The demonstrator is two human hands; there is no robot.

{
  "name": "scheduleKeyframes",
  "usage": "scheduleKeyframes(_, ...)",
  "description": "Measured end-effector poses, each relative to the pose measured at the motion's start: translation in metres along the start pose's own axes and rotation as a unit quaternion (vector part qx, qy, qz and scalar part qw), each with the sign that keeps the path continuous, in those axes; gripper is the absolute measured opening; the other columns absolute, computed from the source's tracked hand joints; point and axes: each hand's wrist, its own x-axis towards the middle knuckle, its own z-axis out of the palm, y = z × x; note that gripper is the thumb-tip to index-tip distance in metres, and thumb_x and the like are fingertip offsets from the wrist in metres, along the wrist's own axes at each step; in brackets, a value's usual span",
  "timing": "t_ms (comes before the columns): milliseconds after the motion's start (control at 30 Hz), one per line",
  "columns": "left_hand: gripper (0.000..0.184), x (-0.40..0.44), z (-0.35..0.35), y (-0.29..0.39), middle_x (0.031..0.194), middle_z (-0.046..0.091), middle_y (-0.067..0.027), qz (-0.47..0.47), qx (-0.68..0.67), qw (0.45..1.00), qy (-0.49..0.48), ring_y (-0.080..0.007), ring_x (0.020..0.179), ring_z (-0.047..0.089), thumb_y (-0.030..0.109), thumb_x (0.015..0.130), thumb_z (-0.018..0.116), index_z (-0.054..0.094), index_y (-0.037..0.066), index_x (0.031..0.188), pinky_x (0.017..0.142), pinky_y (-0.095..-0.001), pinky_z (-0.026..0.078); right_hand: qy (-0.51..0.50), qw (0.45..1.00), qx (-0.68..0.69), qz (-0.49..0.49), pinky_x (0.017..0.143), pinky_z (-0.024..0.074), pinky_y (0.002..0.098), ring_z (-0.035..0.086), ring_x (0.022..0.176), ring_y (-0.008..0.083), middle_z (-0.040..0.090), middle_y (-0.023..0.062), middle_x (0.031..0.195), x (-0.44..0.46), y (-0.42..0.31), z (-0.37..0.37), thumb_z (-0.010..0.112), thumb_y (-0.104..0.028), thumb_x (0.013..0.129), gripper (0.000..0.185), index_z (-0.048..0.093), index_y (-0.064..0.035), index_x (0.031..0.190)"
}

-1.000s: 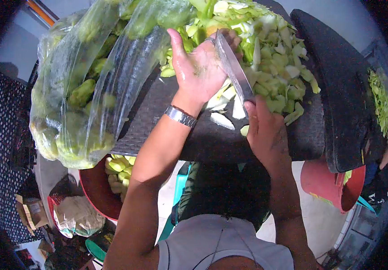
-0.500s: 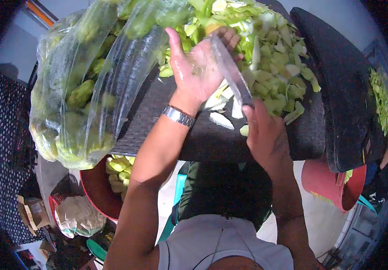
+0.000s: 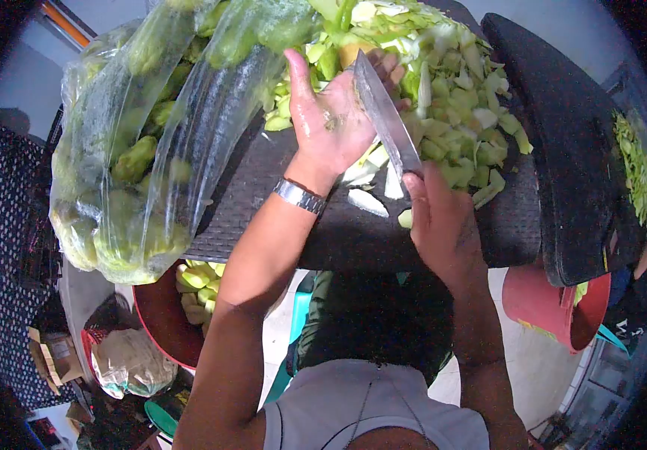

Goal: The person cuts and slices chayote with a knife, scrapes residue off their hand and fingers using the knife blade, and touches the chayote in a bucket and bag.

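Observation:
My right hand point(image 3: 445, 217) is closed around the handle of a knife point(image 3: 385, 112), whose blade points up and to the left. The blade lies across the fingers of my left hand point(image 3: 331, 124), which is palm up with the thumb stretched out. Wet bits stick to that palm, and its fingers are partly hidden behind the blade. Beyond and right of my hands spreads a heap of pale green peelings point(image 3: 454, 139) on the dark table point(image 3: 263, 217). A few white slices point(image 3: 368, 202) lie just below the knife.
A clear plastic bag point(image 3: 211, 135) of green chayotes point(image 3: 134, 157) covers the table's left side. Below it stands a red tub point(image 3: 160, 322) with peeled pieces point(image 3: 202, 281). A black chair back point(image 3: 556, 135) and another red tub point(image 3: 537, 304) are on the right.
The knife blade has shifted slightly and its flat side shows more clearly. My left hand has moved a little, with its thumb slightly further right.

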Motion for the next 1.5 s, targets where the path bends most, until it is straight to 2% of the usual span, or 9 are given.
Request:
scheduleKeyframes(267, 0.138, 0.001, -0.005, -0.002, 0.16, 0.031, -0.0312, -0.008, 0.023, 0.999, -0.028, -0.0507, 0.146, 0.034, 0.101, 0.07, 0.045, 0.026, -0.005, 0.156, 0.118, -0.0672, 0.028, -0.092, 0.986, 0.123, 0.07, 0.056, 0.0463, 0.0396, 0.056, 0.053, 0.0245, 0.054, 0.0132, 0.063, -0.004, -0.001, -0.002, 0.052, -0.02, 0.107, 0.02, 0.058, -0.0003, 0.105)
scheduleKeyframes(467, 0.149, -0.001, -0.003, -0.005, 0.16, 0.03, -0.0318, -0.04, 0.016, 0.999, -0.031, -0.0507, 0.139, 0.042, 0.105, 0.065, 0.044, 0.016, -0.007, 0.159, 0.109, -0.0645, 0.039, -0.098, 0.981, 0.136, 0.102, 0.054, 0.0459, 0.0361, 0.055, 0.055, 0.0186, 0.057, 0.012, 0.073, -0.002, -0.003, -0.005, 0.052, -0.019, 0.107, 0.021, 0.058, 0.0, 0.103)
scheduleKeyframes(600, 0.147, -0.001, -0.006, -0.002, 0.157, 0.035, -0.0328, -0.058, -0.029, 0.997, -0.04, -0.0529, 0.138, 0.042, 0.105, 0.063, 0.045, 0.023, -0.006, 0.157, 0.11, -0.0672, 0.037, -0.093, 0.989, 0.115, 0.029, 0.059, 0.0473, 0.0415, 0.059, 0.062, 0.0282, 0.06, 0.0169, 0.078, -0.008, 0.002, 0.002, 0.053, -0.02, 0.106, 0.023, 0.059, 0.0016, 0.113)
scheduleKeyframes(667, 0.151, -0.001, -0.002, -0.002, 0.158, 0.033, -0.0347, -0.067, -0.006, 0.997, -0.036, -0.0528, 0.141, 0.039, 0.105, 0.062, 0.045, 0.019, -0.008, 0.158, 0.114, -0.0683, 0.032, -0.088, 0.991, 0.099, 0.027, 0.07, 0.0503, 0.0542, 0.066, 0.077, 0.0486, 0.065, 0.0281, 0.082, -0.002, 0.007, 0.001, 0.053, -0.024, 0.105, 0.034, 0.057, 0.0034, 0.125)
scheduleKeyframes(867, 0.148, 0.002, -0.011, 0.002, 0.158, 0.03, -0.0368, -0.084, -0.055, 0.993, -0.063, -0.0566, 0.144, 0.034, 0.104, 0.063, 0.046, 0.021, -0.008, 0.157, 0.116, -0.0724, 0.025, -0.175, 0.97, 0.142, 0.089, 0.069, 0.05, 0.0539, 0.066, 0.079, 0.0488, 0.066, 0.0285, 0.084, 0.001, 0.001, -0.005, 0.054, -0.024, 0.105, 0.032, 0.058, 0.001, 0.124)
scheduleKeyframes(967, 0.15, 0.0, -0.006, 0.002, 0.159, 0.028, -0.0372, -0.103, -0.041, 0.992, -0.055, -0.0563, 0.145, 0.032, 0.104, 0.063, 0.045, 0.016, -0.008, 0.159, 0.116, -0.073, 0.024, -0.095, 0.989, 0.096, 0.061, 0.054, 0.0448, 0.0368, 0.055, 0.052, 0.0196, 0.054, 0.0095, 0.066, 0.006, 0.013, 0.0, 0.052, -0.018, 0.107, 0.019, 0.06, -0.0005, 0.109)
scheduleKeyframes(1200, 0.149, 0.003, -0.01, 0.002, 0.16, 0.026, -0.038, -0.106, -0.037, 0.993, -0.045, -0.0578, 0.147, 0.028, 0.104, 0.064, 0.044, 0.017, -0.009, 0.158, 0.116, -0.0739, 0.022, -0.089, 0.993, 0.072, 0.013, 0.067, 0.0479, 0.0521, 0.063, 0.075, 0.0429, 0.062, 0.0233, 0.077, 0.004, 0.012, -0.003, 0.054, -0.023, 0.105, 0.025, 0.059, -0.0017, 0.116)
scheduleKeyframes(1300, 0.148, 0.003, -0.011, 0.002, 0.159, 0.028, -0.0377, -0.108, -0.046, 0.992, -0.041, -0.0576, 0.145, 0.031, 0.103, 0.065, 0.045, 0.017, -0.008, 0.158, 0.115, -0.0729, 0.026, -0.067, 0.995, 0.078, -0.003, 0.054, 0.0443, 0.0404, 0.059, 0.052, 0.026, 0.053, 0.011, 0.059, 0.005, 0.01, 0.0, 0.054, -0.021, 0.106, 0.02, 0.059, -0.0019, 0.105)
scheduleKeyframes(1500, 0.142, 0.001, -0.004, -0.001, 0.154, 0.038, -0.035, -0.119, -0.094, 0.988, -0.034, -0.0542, 0.141, 0.039, 0.102, 0.069, 0.045, 0.026, -0.009, 0.154, 0.114, -0.0702, 0.03, -0.051, 0.996, 0.07, -0.018, 0.055, 0.0447, 0.041, 0.059, 0.053, 0.0272, 0.055, 0.0124, 0.061, 0.002, 0.021, -0.001, 0.054, -0.021, 0.105, 0.021, 0.059, -0.0005, 0.105)
